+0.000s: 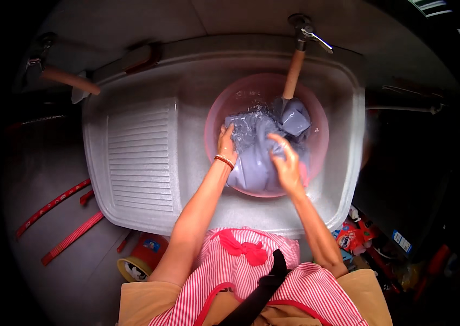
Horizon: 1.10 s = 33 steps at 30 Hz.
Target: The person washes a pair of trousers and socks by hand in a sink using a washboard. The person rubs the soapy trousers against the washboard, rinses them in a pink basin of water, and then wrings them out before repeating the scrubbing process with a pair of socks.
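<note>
A wet grey-blue cloth point(250, 165) lies bunched in a pink translucent plastic basin point(319, 167), partly under water. My left hand point(226, 142), with a beaded bracelet at the wrist, grips the cloth's left edge near the basin's left side. Over the right part of the cloth, my right hand point(287, 163) is bent and slightly blurred. Cloth shows between its thumb and forefinger, but a firm hold is not clear. Water from a hose piece point(294, 75) on the tap point(302, 30) runs onto a cloth bundle point(296, 118). Something pink point(304, 174) shows beside my right wrist.
The basin stands in a grey laundry sink point(193, 163) with a ribbed washboard point(139, 159) on its left. A second tap hose point(71, 80) hangs at the left. A red bucket point(148, 252) and an OMO detergent pack point(350, 238) are below the sink's front edge.
</note>
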{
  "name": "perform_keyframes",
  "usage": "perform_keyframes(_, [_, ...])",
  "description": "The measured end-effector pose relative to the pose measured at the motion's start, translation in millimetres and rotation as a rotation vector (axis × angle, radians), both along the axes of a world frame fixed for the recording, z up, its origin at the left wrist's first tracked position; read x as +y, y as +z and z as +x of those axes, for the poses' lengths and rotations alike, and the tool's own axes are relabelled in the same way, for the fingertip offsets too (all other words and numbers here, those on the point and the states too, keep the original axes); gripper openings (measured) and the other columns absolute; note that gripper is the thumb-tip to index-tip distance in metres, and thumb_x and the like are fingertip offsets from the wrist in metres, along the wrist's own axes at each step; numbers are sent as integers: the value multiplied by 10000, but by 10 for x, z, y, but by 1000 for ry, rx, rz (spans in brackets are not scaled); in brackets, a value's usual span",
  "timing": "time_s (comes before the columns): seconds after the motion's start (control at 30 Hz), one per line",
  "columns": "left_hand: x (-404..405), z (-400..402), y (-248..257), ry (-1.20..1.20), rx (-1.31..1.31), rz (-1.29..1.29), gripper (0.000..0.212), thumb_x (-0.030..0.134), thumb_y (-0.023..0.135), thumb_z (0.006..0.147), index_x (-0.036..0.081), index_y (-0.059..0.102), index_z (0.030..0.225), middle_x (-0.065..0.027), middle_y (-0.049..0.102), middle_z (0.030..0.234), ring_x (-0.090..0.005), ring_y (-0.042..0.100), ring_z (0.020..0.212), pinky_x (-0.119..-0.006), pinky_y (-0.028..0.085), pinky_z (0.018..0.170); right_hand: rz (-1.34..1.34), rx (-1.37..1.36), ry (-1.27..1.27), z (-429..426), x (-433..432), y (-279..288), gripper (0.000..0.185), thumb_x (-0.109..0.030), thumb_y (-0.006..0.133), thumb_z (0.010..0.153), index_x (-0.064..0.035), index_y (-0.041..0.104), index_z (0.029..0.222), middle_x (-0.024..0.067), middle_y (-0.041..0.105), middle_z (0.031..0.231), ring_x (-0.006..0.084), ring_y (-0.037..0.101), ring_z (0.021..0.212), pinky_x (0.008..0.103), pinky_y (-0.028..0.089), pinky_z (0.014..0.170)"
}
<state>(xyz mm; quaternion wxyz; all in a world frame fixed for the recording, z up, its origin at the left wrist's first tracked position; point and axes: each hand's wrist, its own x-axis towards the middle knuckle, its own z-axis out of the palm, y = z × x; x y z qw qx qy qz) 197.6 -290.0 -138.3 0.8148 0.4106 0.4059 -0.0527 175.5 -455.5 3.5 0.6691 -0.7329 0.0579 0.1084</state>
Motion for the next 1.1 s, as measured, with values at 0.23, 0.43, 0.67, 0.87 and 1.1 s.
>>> perform_keyframes(0.23, [-58,-66,1251,-236,-34,-692,389,381,434,926,88,483,1177,-44,574,1002,-171,547,971,-338,416,938,-172,-471,300,-256,757,399,286,-146,617,721,-88,599,1000,92,519,796,286,510,808,444,311,886])
perform_keyframes(0.43, [-75,-318,882,-213,-87,-683,404,393,405,932,96,462,1198,-50,570,987,-174,544,972,-349,410,948,-592,-738,267,-122,862,53,321,-371,686,672,-109,503,644,66,446,668,248,466,655,371,327,647])
perform_keyframes(0.67, [-283,-333,407,24,-808,-897,354,362,406,930,94,488,1146,-55,572,959,-170,549,955,-352,419,932,-553,-589,104,159,837,-235,171,-171,632,649,-92,504,568,95,546,558,294,554,512,405,428,527])
perform_keyframes(0.87, [49,-148,708,-240,-13,-125,208,260,539,883,55,576,896,-33,581,871,-166,569,861,-301,461,775,-880,-188,-125,537,-19,-562,300,-336,602,790,-37,631,789,221,616,734,416,593,685,478,462,608])
perform_keyframes(1.1, [-132,-82,620,-778,-219,1401,552,304,586,823,43,370,1258,-229,429,1125,-397,447,1014,-456,392,844,-987,-207,134,19,13,-600,610,-351,681,726,-166,439,1255,215,457,1070,393,483,983,469,446,771])
